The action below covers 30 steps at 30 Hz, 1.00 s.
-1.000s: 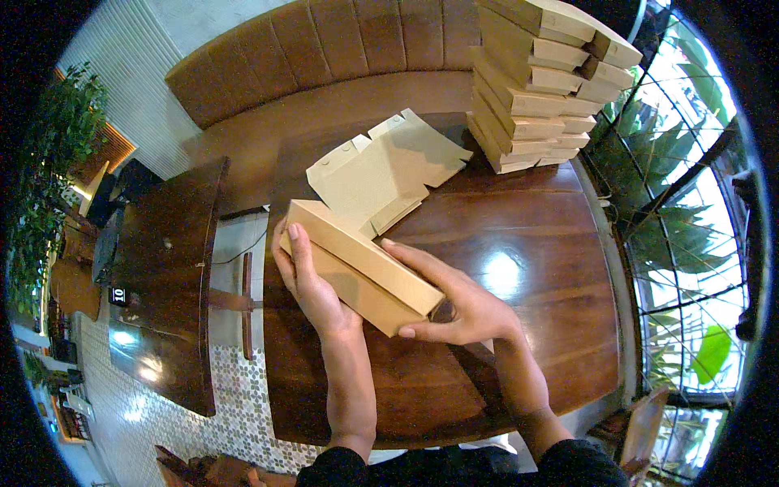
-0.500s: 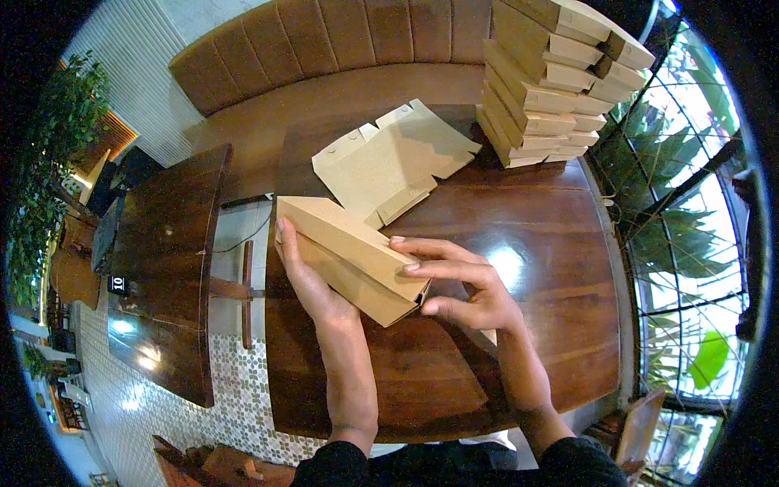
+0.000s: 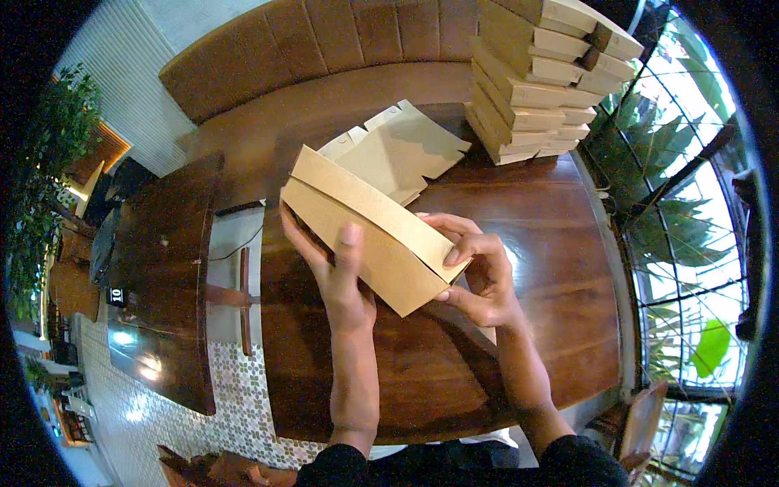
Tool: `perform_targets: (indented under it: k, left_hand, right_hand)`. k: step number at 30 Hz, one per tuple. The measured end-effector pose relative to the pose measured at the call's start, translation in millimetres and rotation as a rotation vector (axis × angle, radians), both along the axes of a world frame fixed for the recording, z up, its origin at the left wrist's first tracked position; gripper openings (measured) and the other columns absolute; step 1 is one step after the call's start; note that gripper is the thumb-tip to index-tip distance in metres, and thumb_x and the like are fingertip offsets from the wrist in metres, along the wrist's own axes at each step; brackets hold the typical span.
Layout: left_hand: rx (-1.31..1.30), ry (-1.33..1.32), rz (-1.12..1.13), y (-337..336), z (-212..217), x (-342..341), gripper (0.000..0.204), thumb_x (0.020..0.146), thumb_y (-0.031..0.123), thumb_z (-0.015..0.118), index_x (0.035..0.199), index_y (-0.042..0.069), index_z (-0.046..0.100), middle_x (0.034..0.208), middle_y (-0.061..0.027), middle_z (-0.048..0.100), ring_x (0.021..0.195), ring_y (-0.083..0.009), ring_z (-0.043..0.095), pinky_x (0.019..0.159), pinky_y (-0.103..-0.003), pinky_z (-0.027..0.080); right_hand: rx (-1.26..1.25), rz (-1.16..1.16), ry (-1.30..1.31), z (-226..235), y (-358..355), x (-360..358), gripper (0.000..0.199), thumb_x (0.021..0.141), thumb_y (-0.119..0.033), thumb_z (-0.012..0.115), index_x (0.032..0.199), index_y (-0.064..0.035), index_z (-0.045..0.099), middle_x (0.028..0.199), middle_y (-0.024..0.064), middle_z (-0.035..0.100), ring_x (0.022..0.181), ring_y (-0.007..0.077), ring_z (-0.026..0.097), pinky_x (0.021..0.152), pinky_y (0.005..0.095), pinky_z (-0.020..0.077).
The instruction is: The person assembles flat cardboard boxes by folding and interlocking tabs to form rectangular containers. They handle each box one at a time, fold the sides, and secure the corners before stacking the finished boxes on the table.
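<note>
Between my hands a brown cardboard box [image 3: 365, 227] is held tilted above the wooden table, its long side turned up toward me. My left hand [image 3: 341, 280] grips the box's left and near side, thumb lying on the cardboard face and fingers partly hidden beneath. At the right end, my right hand [image 3: 479, 272] pinches the corner, with the thumb below and the fingers over the edge of the narrow side. Behind the box, a flat cut cardboard blank [image 3: 398, 146] with notched edges lies on the table, partly covered from view.
A tall stack of folded cardboard boxes [image 3: 540, 97] stands at the far right of the table [image 3: 552, 325]. A padded brown bench [image 3: 324, 40] runs along the back. Another wooden table [image 3: 162, 308] is at left, and a gridded window [image 3: 690, 203] at right.
The box has been turned so more of its broad face shows, and raised slightly. My left thumb has moved onto that face. My right fingers have curled closer round the corner.
</note>
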<state>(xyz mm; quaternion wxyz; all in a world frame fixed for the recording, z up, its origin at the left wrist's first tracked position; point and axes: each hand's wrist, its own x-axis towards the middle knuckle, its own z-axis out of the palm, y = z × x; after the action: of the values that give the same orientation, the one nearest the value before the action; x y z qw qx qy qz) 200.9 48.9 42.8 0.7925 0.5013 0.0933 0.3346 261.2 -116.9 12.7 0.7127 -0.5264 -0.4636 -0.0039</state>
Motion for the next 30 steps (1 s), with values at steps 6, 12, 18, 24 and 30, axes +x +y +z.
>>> perform_targets:
  k: [6, 12, 18, 24, 30]
  left_hand:
    - [0.223, -0.040, -0.237, -31, 1, 1, 0.123, 0.088, 0.019, 0.080, 0.169, 0.012, -0.013, 0.167, -0.0228, 0.021, 0.147, -0.0318, 0.035, 0.120, -0.047, 0.035]
    - [0.230, -0.077, -0.152, -42, 2, 6, 0.107, 0.094, 0.012, 0.069, 0.169, 0.006, -0.006, 0.167, -0.0257, 0.021, 0.149, -0.0340, 0.034, 0.121, -0.046, 0.032]
    - [0.180, -0.068, 0.028, -45, 1, 6, 0.096, 0.096, 0.018, 0.067, 0.169, 0.006, 0.006, 0.169, -0.0237, 0.021, 0.152, -0.0347, 0.031, 0.126, -0.048, 0.022]
    - [0.073, -0.086, 0.075, -48, 7, 4, 0.090, 0.097, 0.015, 0.064, 0.169, 0.007, 0.010, 0.170, -0.0216, 0.022, 0.152, -0.0342, 0.031, 0.126, -0.048, 0.023]
    - [0.028, -0.070, 0.063, -45, 10, 3, 0.087, 0.099, 0.014, 0.062, 0.169, 0.008, 0.011, 0.169, -0.0215, 0.023, 0.151, -0.0334, 0.032, 0.125, -0.047, 0.024]
  right_hand:
    - [-0.011, -0.205, -0.067, 1, -7, 3, 0.049, 0.086, -0.013, 0.086, 0.117, -0.0117, 0.048, 0.149, 0.0346, 0.049, 0.145, 0.0468, 0.046, 0.117, 0.0559, 0.0398]
    - [0.052, -0.218, -0.092, -2, -8, 8, 0.048, 0.086, -0.011, 0.087, 0.116, -0.0106, 0.049, 0.149, 0.0366, 0.048, 0.145, 0.0468, 0.047, 0.116, 0.0554, 0.0425]
    - [0.035, -0.209, -0.125, -5, -8, 7, 0.047, 0.084, -0.008, 0.088, 0.113, -0.0079, 0.051, 0.147, 0.0408, 0.050, 0.145, 0.0512, 0.046, 0.116, 0.0579, 0.0418]
    - [-0.016, -0.201, -0.138, -7, -9, 2, 0.045, 0.085, -0.005, 0.086, 0.113, -0.0065, 0.052, 0.146, 0.0432, 0.050, 0.144, 0.0519, 0.047, 0.111, 0.0545, 0.0465]
    - [0.031, -0.238, -0.010, -11, -5, -2, 0.044, 0.085, -0.001, 0.085, 0.113, -0.0052, 0.051, 0.146, 0.0410, 0.051, 0.142, 0.0491, 0.051, 0.103, 0.0473, 0.0523]
